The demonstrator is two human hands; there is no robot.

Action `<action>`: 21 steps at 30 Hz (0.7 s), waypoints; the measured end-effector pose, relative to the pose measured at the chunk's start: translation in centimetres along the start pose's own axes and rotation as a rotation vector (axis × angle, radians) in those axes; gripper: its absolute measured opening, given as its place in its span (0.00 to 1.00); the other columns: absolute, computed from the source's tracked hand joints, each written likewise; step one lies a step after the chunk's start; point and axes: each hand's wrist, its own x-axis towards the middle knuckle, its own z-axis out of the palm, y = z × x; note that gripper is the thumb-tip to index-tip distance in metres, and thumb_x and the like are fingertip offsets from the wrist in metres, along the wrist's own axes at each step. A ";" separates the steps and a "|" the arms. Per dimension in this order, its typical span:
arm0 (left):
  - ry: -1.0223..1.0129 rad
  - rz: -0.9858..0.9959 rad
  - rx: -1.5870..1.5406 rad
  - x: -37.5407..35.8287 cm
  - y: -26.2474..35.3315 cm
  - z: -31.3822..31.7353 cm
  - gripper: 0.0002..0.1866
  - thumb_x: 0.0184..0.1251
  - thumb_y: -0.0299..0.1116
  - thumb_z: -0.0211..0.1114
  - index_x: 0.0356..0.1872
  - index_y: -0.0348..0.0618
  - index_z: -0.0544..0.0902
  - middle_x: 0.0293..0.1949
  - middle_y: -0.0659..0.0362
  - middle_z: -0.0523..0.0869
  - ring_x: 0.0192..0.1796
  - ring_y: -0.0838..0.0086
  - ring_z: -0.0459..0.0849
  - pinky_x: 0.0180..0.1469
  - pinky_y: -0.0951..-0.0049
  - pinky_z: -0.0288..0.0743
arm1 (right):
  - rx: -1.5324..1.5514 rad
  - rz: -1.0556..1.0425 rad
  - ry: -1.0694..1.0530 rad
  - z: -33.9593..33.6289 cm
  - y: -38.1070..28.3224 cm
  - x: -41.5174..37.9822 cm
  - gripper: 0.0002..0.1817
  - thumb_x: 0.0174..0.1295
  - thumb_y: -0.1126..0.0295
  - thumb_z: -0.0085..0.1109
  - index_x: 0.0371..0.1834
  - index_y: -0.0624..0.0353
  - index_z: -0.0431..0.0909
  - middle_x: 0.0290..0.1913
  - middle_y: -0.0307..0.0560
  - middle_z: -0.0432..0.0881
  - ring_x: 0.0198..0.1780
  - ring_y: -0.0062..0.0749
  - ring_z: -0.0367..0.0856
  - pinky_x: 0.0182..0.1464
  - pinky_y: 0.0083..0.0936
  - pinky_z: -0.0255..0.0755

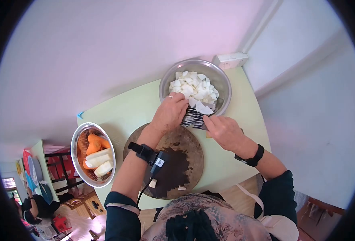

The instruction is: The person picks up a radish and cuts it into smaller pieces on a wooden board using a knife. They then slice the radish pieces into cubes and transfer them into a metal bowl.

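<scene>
A dark patterned cleaver blade [194,119] is held tilted at the near rim of a steel bowl [224,82]. White vegetable chunks [193,86] fill much of the bowl, and a few pieces lie on the blade's upper end. My right hand [225,132] is closed on the cleaver at its right side. My left hand [170,111] is at the blade's left edge, fingers bent together by the white pieces; whether it grips anything is hidden. Below is a round wooden chopping board [193,152], wet and dark in the middle, with two small white pieces near its lower edge.
An oval metal colander [74,154] holding orange carrots [95,143] and peeled white vegetable pieces [99,160] is on the pale green table [241,160] at left. A white power socket [231,60] is behind the bowl. Another person's arm [34,207] shows at far lower left.
</scene>
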 end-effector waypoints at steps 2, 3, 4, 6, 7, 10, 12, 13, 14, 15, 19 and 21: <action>0.103 0.006 0.008 0.7 -0.4 0.4 0.08 0.58 0.22 0.63 0.39 0.35 0.82 0.40 0.52 0.80 0.45 0.56 0.77 0.49 0.61 0.73 | -0.005 0.001 -0.003 0.2 0.3 0.3 0.18 0.50 0.74 0.57 0.46 0.68 0.74 0.32 0.45 0.74 0.32 0.31 0.80 0.29 0.26 0.74; 0.216 0.014 0.021 1.1 -0.5 0.6 0.08 0.57 0.21 0.64 0.38 0.35 0.82 0.40 0.52 0.80 0.44 0.56 0.77 0.48 0.62 0.73 | 0.000 0.010 -0.007 0.3 0.6 0.4 0.18 0.50 0.74 0.57 0.46 0.68 0.74 0.32 0.45 0.74 0.32 0.31 0.80 0.29 0.26 0.74; 0.207 0.014 0.015 1.3 -0.4 0.7 0.08 0.57 0.21 0.64 0.38 0.35 0.82 0.40 0.52 0.80 0.44 0.56 0.77 0.48 0.62 0.73 | -0.011 0.016 -0.020 0.5 0.9 0.4 0.19 0.50 0.74 0.57 0.46 0.68 0.74 0.32 0.45 0.74 0.32 0.31 0.80 0.30 0.26 0.74; 0.149 -0.007 -0.143 1.1 0.2 0.9 0.09 0.54 0.21 0.66 0.38 0.37 0.83 0.38 0.54 0.80 0.42 0.57 0.77 0.46 0.63 0.73 | -0.014 0.027 -0.036 0.8 1.3 0.6 0.19 0.50 0.74 0.57 0.47 0.69 0.74 0.32 0.44 0.75 0.32 0.31 0.79 0.30 0.26 0.74; 0.140 -0.010 -0.144 1.3 0.4 1.2 0.09 0.54 0.21 0.66 0.38 0.37 0.83 0.38 0.54 0.80 0.42 0.57 0.77 0.46 0.63 0.73 | -0.018 0.013 -0.025 1.0 1.5 0.6 0.19 0.50 0.74 0.57 0.47 0.69 0.75 0.32 0.44 0.75 0.32 0.31 0.79 0.30 0.25 0.74; -0.048 0.081 -0.184 1.8 0.8 2.6 0.11 0.52 0.20 0.67 0.38 0.39 0.84 0.36 0.55 0.79 0.41 0.58 0.77 0.45 0.63 0.74 | -0.014 -0.019 -0.036 1.3 1.7 0.8 0.21 0.49 0.74 0.58 0.48 0.70 0.75 0.32 0.44 0.75 0.32 0.31 0.79 0.30 0.24 0.74; -0.113 0.021 -0.266 2.3 0.2 3.4 0.10 0.52 0.19 0.66 0.38 0.40 0.84 0.35 0.55 0.79 0.41 0.58 0.78 0.45 0.64 0.74 | -0.009 -0.038 -0.057 1.4 1.7 0.8 0.21 0.48 0.74 0.58 0.48 0.70 0.75 0.32 0.44 0.75 0.32 0.31 0.79 0.31 0.24 0.74; -0.116 0.019 -0.270 2.5 -0.3 3.8 0.10 0.52 0.19 0.66 0.38 0.40 0.84 0.35 0.55 0.79 0.41 0.58 0.78 0.45 0.64 0.74 | -0.028 -0.051 -0.088 1.5 1.6 0.7 0.21 0.48 0.74 0.58 0.47 0.70 0.76 0.32 0.45 0.76 0.32 0.31 0.79 0.31 0.23 0.74; -0.091 0.018 -0.262 2.7 -0.8 4.2 0.10 0.53 0.19 0.65 0.38 0.40 0.84 0.35 0.55 0.79 0.42 0.58 0.78 0.46 0.64 0.74 | -0.048 -0.067 -0.119 1.4 1.6 0.6 0.21 0.48 0.74 0.57 0.47 0.70 0.76 0.32 0.45 0.76 0.32 0.31 0.79 0.32 0.23 0.74; -0.063 0.016 -0.252 2.9 -1.4 4.5 0.10 0.54 0.18 0.64 0.38 0.40 0.84 0.36 0.54 0.79 0.42 0.58 0.78 0.46 0.64 0.74 | -0.046 -0.069 -0.122 1.3 1.6 0.6 0.21 0.48 0.74 0.57 0.47 0.70 0.76 0.32 0.45 0.76 0.32 0.31 0.79 0.32 0.23 0.74; -0.022 -0.087 -0.108 3.4 -4.2 4.4 0.13 0.57 0.17 0.60 0.41 0.43 0.84 0.39 0.53 0.80 0.46 0.56 0.79 0.48 0.63 0.75 | 0.021 -0.048 -0.099 0.4 1.5 0.4 0.22 0.48 0.74 0.57 0.48 0.71 0.75 0.33 0.45 0.77 0.31 0.32 0.80 0.32 0.25 0.75; 0.083 -0.123 -0.121 3.6 -4.6 3.5 0.13 0.57 0.17 0.60 0.41 0.43 0.83 0.41 0.53 0.80 0.47 0.55 0.79 0.49 0.64 0.75 | 0.052 -0.049 -0.076 -0.1 1.5 -0.1 0.22 0.48 0.74 0.57 0.48 0.72 0.75 0.34 0.46 0.77 0.31 0.33 0.80 0.32 0.26 0.75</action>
